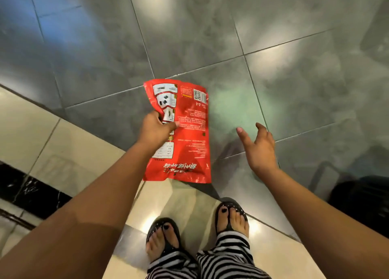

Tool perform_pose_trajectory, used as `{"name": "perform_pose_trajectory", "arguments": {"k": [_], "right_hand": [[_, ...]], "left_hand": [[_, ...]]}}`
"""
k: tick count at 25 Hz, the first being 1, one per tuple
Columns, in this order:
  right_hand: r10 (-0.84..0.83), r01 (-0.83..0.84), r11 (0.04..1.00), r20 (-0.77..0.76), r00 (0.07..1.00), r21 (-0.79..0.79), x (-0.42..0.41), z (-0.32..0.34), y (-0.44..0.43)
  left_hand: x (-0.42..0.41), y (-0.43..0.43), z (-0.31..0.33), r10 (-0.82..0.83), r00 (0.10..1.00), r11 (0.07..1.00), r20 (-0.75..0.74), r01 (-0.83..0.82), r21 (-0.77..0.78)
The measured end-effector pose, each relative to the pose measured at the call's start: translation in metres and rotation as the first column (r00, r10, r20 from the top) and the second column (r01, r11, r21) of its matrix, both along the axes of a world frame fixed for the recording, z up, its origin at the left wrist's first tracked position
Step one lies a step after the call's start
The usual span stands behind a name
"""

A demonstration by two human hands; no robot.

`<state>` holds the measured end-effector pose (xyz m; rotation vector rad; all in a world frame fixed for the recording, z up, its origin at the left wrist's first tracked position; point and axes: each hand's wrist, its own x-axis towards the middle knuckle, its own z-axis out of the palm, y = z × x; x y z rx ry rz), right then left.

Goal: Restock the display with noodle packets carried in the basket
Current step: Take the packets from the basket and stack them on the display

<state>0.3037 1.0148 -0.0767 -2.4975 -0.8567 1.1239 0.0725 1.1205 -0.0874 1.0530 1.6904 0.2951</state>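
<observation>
Left hand [154,129] pinches the glossy red plastic noodle packet [189,135] by its nine-o'clock edge, above grey floor tiles [294,78]. Right hand [260,148], fingers spread, hovers at three o'clock. Best support the packet underneath before shelving.

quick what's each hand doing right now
Left hand: grip pinched on the left edge of the red noodle packet.
Right hand: open, fingers spread, holding nothing.

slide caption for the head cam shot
Red noodle packet pinched in the left hand over grey floor tiles, right hand open beside it.
</observation>
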Motion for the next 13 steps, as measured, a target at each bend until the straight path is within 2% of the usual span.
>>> {"name": "perform_pose_trajectory", "arguments": {"k": [3, 5, 7, 9, 12, 13], "right_hand": [[-0.142, 0.141, 0.99, -0.109, 0.984, -0.016, 0.001, 0.064, 0.009], [-0.306, 0.29, 0.952, -0.304, 0.902, -0.099, 0.005, 0.116, 0.02], [-0.443, 0.369, 0.896, -0.514, 0.735, -0.245, 0.01, 0.174, 0.031], [-0.513, 0.386, 0.856, -0.654, 0.556, -0.344, 0.017, 0.229, 0.036], [-0.56, 0.376, 0.815, -0.765, 0.318, -0.441, 0.027, 0.303, 0.029], [-0.563, 0.358, 0.812, -0.782, 0.268, -0.461, 0.027, 0.324, 0.024]], "left_hand": [[-0.007, -0.002, 0.07, -0.063, 0.997, 0.993, -0.049, 0.067, 0.093], [-0.014, -0.004, 0.13, -0.08, 0.997, 0.988, -0.009, 0.08, 0.135], [-0.02, -0.007, 0.195, -0.123, 0.987, 0.983, 0.101, 0.107, 0.147], [-0.024, -0.007, 0.253, -0.224, 0.958, 0.963, 0.177, 0.19, 0.19], [-0.02, -0.008, 0.339, -0.471, 0.859, 0.859, 0.202, 0.395, 0.325], [-0.017, -0.011, 0.364, -0.549, 0.813, 0.811, 0.194, 0.462, 0.36]]}}
